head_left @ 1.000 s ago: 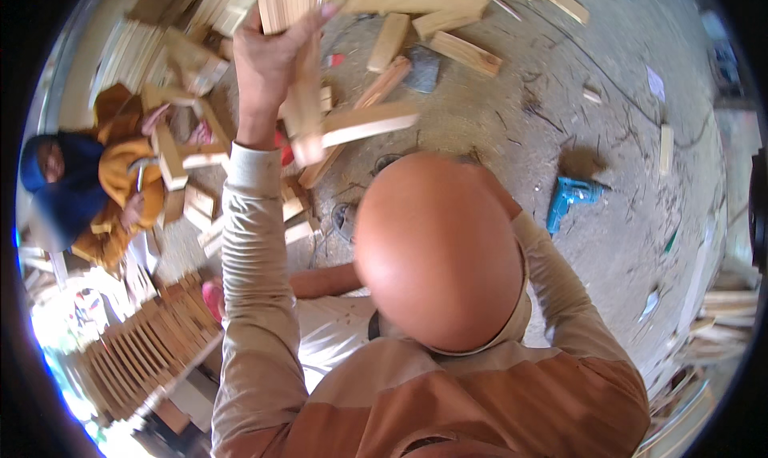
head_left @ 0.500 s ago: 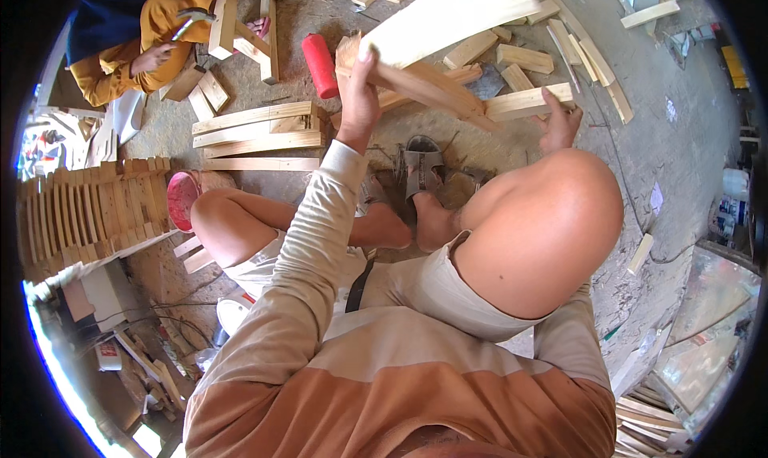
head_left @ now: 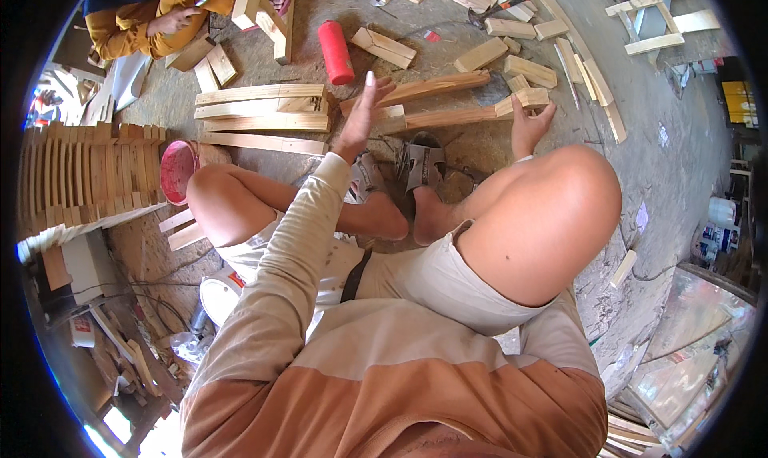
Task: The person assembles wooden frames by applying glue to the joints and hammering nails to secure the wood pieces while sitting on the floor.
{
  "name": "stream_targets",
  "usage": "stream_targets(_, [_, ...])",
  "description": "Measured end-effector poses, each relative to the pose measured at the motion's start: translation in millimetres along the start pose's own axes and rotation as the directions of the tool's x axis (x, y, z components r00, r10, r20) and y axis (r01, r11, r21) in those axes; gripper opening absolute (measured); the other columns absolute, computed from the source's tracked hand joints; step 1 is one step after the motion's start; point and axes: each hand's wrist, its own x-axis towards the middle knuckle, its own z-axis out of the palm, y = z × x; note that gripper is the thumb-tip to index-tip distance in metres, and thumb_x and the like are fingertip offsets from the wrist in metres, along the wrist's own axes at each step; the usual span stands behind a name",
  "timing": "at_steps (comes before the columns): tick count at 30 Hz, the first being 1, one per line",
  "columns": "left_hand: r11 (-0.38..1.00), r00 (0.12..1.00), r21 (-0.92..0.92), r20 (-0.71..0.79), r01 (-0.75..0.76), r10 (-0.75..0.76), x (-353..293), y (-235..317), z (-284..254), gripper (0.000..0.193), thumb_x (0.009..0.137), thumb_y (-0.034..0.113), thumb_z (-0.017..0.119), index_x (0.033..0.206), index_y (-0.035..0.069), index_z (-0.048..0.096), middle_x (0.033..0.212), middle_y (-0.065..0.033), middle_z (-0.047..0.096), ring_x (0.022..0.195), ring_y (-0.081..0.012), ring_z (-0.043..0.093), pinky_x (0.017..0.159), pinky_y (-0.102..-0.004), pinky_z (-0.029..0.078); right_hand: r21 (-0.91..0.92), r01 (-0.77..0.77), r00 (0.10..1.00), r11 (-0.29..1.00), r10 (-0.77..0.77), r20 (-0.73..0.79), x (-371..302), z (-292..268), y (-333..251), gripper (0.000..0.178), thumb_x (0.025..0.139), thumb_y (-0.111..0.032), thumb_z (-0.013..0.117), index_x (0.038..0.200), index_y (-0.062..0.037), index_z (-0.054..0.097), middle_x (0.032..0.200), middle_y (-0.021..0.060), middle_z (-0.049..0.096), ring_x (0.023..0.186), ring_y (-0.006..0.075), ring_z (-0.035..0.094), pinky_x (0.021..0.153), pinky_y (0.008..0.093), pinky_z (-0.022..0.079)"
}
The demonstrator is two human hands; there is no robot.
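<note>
On the floor in front of my feet lies a wooden piece made of a long brown strip (head_left: 452, 118) with a short pale block at each end. The right-hand block (head_left: 528, 100) is beside my right hand (head_left: 531, 126), whose thumb and fingers are apart. My left hand (head_left: 365, 118) is held up next to the left-hand block (head_left: 390, 120), its fingers stretched out and holding nothing. Just beyond lies a second long strip (head_left: 444, 86). Whether the two strips touch is hard to tell.
A red bottle (head_left: 336, 54) and a stack of planks (head_left: 260, 110) lie to the left. A hammer (head_left: 496, 8) rests among loose blocks at the far right. Another person's hand (head_left: 174, 20) holds a tool at the upper left. A red-rimmed bucket (head_left: 178, 172) stands by my left knee.
Both hands have let go of the wooden piece they held raised and tilted. It now lies on the floor. The hammer and several blocks behind it have come into sight.
</note>
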Motion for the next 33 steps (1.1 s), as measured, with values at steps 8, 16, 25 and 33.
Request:
stream_targets(8, [0.998,0.998,0.007,-0.029,-0.058,0.058,-11.4,-10.7,7.8,0.088,0.101,0.068,0.03,0.154,-0.002,0.029,0.159,-0.0178,0.033,0.148,-0.0253,0.028,0.121,-0.0394,0.018,-0.584,-0.056,0.989,0.81,0.127,0.081,14.0,-25.1,33.3,0.082,0.079,-0.044,0.083,0.133,0.0,0.039,0.115,0.0246,0.063,0.102,0.0318,0.066,0.086,0.04,0.052])
stream_targets(16, [0.949,0.994,-0.308,0.1,0.066,-0.037,18.9,-5.9,19.6,0.097,0.096,0.076,0.032,0.154,-0.003,0.029,0.16,-0.0188,0.028,0.145,-0.0294,0.03,0.118,-0.0451,0.025,-0.637,0.003,0.975,0.771,0.14,0.174,22.1,-51.9,46.4,0.09,0.084,-0.058,0.072,0.144,-0.0028,0.035,0.126,0.0253,0.061,0.118,0.0384,0.06,0.096,0.0454,0.049])
stream_targets(25, [0.917,0.952,0.27,0.167,-0.293,0.256,5.7,25.3,10.4,0.071,0.088,0.049,0.071,0.136,-0.001,0.052,0.136,-0.0146,0.056,0.128,-0.0239,0.051,0.106,-0.0367,0.04,-0.68,0.037,0.926,0.733,0.23,0.298,8.9,-69.2,36.7,0.099,0.085,-0.06,0.069,0.153,-0.0048,0.025,0.122,0.0246,0.063,0.112,0.0397,0.061,0.094,0.0499,0.047])
stream_targets(33, [0.684,0.929,0.629,0.243,-0.369,0.278,6.9,16.0,-2.8,0.044,0.079,0.031,0.082,0.106,-0.002,0.071,0.119,-0.0209,0.065,0.11,-0.0406,0.061,0.093,-0.0394,0.051,-0.687,0.299,0.79,0.663,0.233,0.568,-25.0,2.8,43.9,0.092,0.086,-0.058,0.068,0.15,-0.0051,0.029,0.121,0.0236,0.063,0.111,0.0389,0.061,0.093,0.0496,0.047])
